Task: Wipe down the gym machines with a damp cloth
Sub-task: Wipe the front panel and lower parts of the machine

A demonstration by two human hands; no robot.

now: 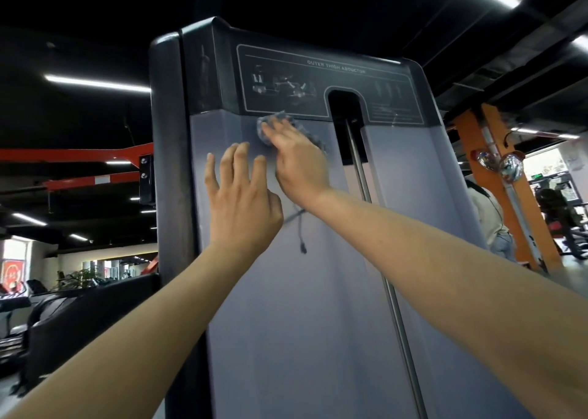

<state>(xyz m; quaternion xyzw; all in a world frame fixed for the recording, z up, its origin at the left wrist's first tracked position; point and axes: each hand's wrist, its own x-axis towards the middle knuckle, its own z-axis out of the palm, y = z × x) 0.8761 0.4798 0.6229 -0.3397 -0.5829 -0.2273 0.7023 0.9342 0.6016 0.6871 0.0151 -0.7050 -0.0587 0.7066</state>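
A tall grey machine shroud (302,307) with a black top panel reading "OUTER THIGH ABDUCTOR" fills the middle of the head view. My right hand (297,161) presses a crumpled grey cloth (267,124) flat against the grey panel, just under the black label. A loose thread of the cloth (300,237) dangles below the wrist. My left hand (241,196) lies with straight, spread fingers on the panel, just left of and below the right hand, holding nothing.
A vertical slot with a steel guide rod (375,227) runs down the shroud right of my hands. Orange frame posts (506,196) and a person in a white top (490,221) stand at the right. Red beams (79,164) and black machines lie at the left.
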